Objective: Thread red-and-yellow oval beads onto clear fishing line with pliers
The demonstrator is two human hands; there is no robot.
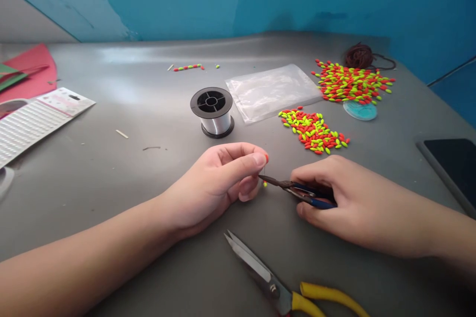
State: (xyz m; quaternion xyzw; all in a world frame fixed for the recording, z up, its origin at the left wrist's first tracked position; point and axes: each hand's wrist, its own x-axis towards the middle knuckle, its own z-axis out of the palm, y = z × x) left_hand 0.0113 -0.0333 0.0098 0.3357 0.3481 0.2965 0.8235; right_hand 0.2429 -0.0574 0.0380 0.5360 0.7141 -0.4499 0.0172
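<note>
My left hand (226, 173), closed, pinches a small orange-red bead (267, 158) between thumb and fingertips. A thin line hangs below it, with a yellow-green bead (265, 184) lower down, by the curled fingers. My right hand (345, 203) is wrapped round the blue handles of slim-nosed pliers (282, 184). Their dark tips point left and reach the line close under the left fingertips; whether the jaws grip it I cannot tell. Nearer to me lie scissors (260, 272) with yellow handles, blades slightly apart. Behind my left hand stands a spool of clear line (215, 124).
Two piles of red and yellow-green beads (316, 131) lie beyond my right hand, beside a clear plastic bag (273, 91). Dark cord (359, 55), a turquoise disc (360, 110) and a phone (451, 168) are at the right. A pearl-sticker card (40, 121) lies left.
</note>
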